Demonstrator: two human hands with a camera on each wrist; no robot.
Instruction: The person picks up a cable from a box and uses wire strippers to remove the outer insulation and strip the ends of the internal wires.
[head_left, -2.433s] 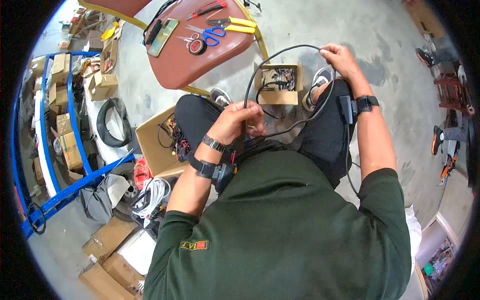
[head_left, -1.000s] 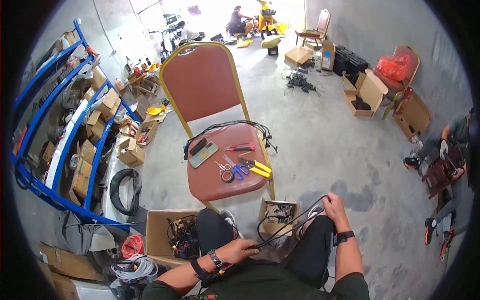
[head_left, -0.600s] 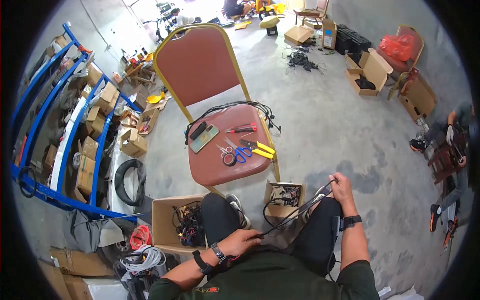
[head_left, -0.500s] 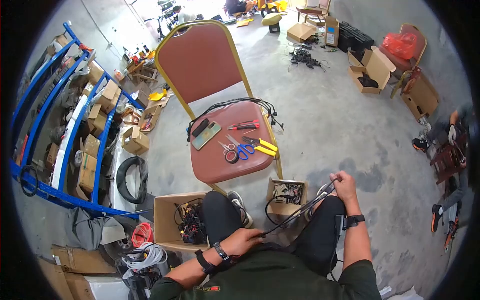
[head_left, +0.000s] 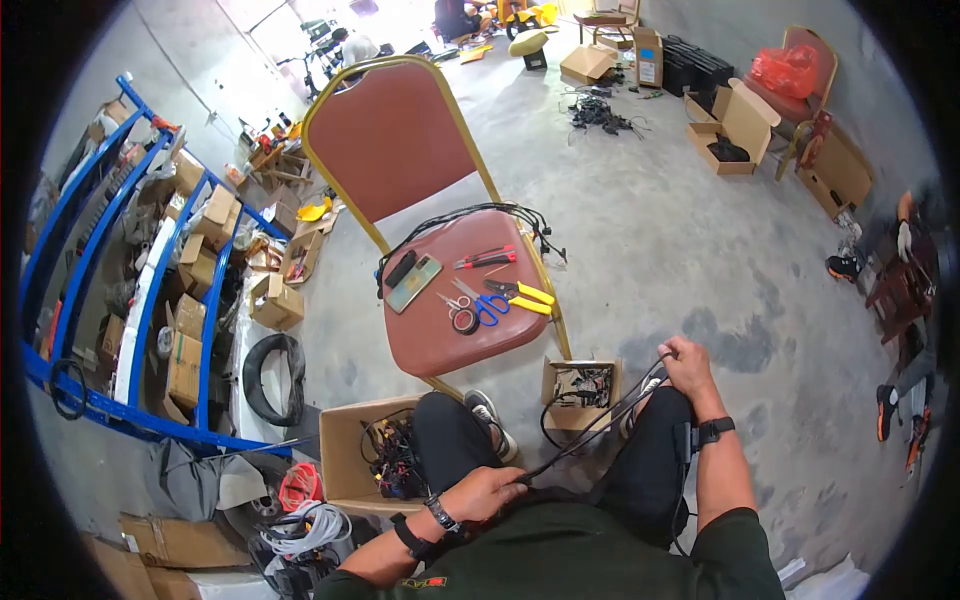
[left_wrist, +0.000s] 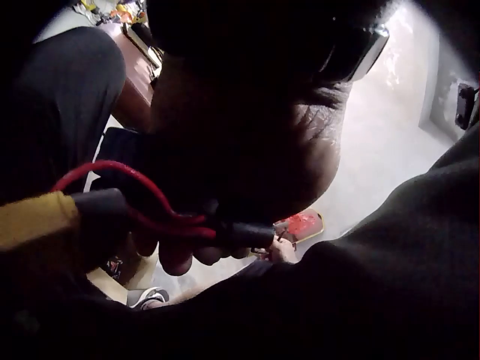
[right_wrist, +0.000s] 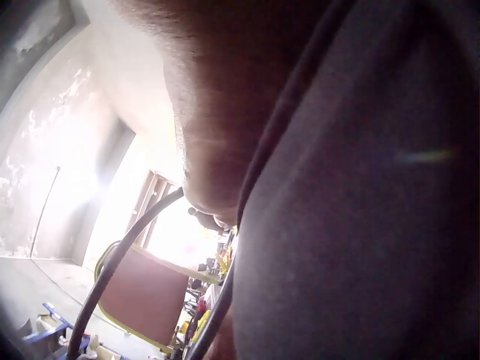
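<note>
A black cable [head_left: 590, 425] runs doubled and fairly straight across my lap between both hands. My left hand [head_left: 490, 490] grips its near end by my stomach. In the left wrist view the curled fingers [left_wrist: 176, 255] hold the dark cable end together with a looped red wire [left_wrist: 142, 199] and a yellow sleeve [left_wrist: 34, 221]. My right hand [head_left: 685, 362] holds the far bend of the cable above my right knee. The right wrist view shows the black cable [right_wrist: 127, 247] passing under that hand, mostly hidden by the hand and trouser leg.
A red-seated chair [head_left: 450, 335] stands in front with blue scissors [head_left: 483, 305], yellow-handled pliers [head_left: 522, 293], a tape roll [head_left: 462, 320], a phone [head_left: 412, 282] and a wiring harness [head_left: 480, 212]. A small box [head_left: 580, 385] and a larger box [head_left: 345, 455] flank my feet. Blue racking [head_left: 150, 300] stands left.
The cable's wide loop has been drawn out into a straight doubled run between my hands. My head has lifted from my lap towards the chair. Over the last second the hands have hardly moved.
</note>
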